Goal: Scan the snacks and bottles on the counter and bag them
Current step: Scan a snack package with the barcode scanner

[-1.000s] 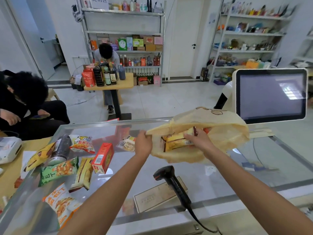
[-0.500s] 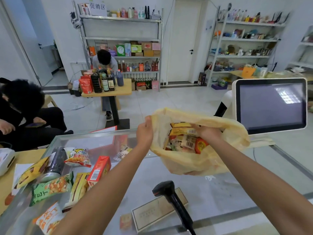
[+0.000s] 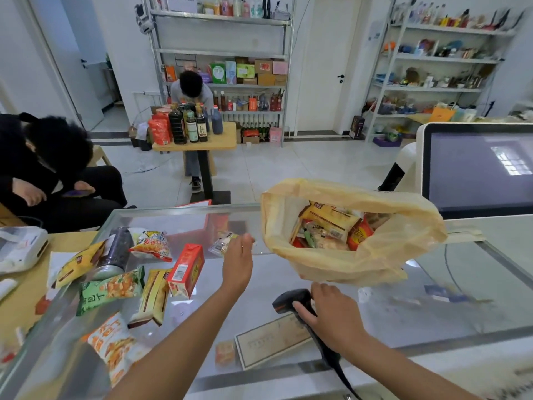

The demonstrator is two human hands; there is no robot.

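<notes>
A yellow plastic bag stands open on the glass counter, with several snack packets inside. My right hand grips the handle of the black barcode scanner in front of the bag. My left hand hovers flat and empty over the counter, its fingertips near a small clear snack packet. To the left lie a red carton, a green packet, a yellow packet, an orange packet, a dark can and another orange packet.
A checkout screen stands at the right behind the bag. A framed card lies flat by the scanner. A white device sits on the wooden table at the far left. Two people sit beyond the counter.
Both hands let go of the bag's rim, and the bag now stands on its own. My right hand dropped onto the scanner. My left hand moved left toward the loose snacks.
</notes>
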